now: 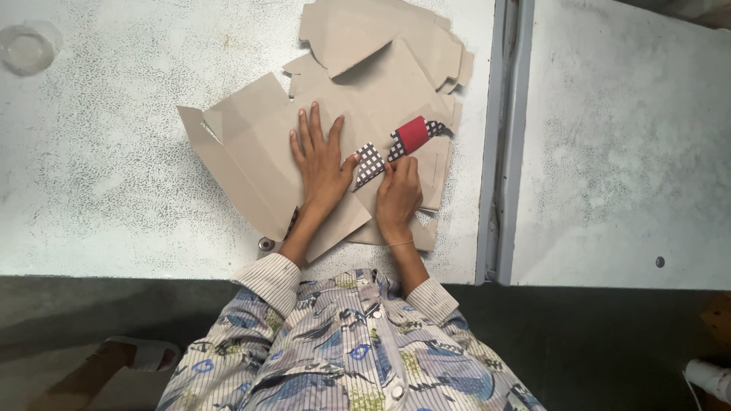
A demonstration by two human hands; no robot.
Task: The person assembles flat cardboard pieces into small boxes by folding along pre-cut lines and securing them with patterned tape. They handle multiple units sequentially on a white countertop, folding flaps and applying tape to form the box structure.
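Your left hand (320, 161) lies flat, fingers spread, palm down on the top carton blank (259, 144), grasping nothing. Your right hand (397, 194) pinches the printed flap (371, 164), checked black-and-white with a red panel (413, 134), folded up from the blank. Blank sits on a stack of blanks (381, 38), mid-table (99, 175). Round clear lid (27, 49) at far left corner.

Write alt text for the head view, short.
Seen from above, a person's left hand presses flat on a brown cardboard blank on a speckled white table, while the right hand pinches a checkered flap with a red panel. More cardboard sheets lie behind.
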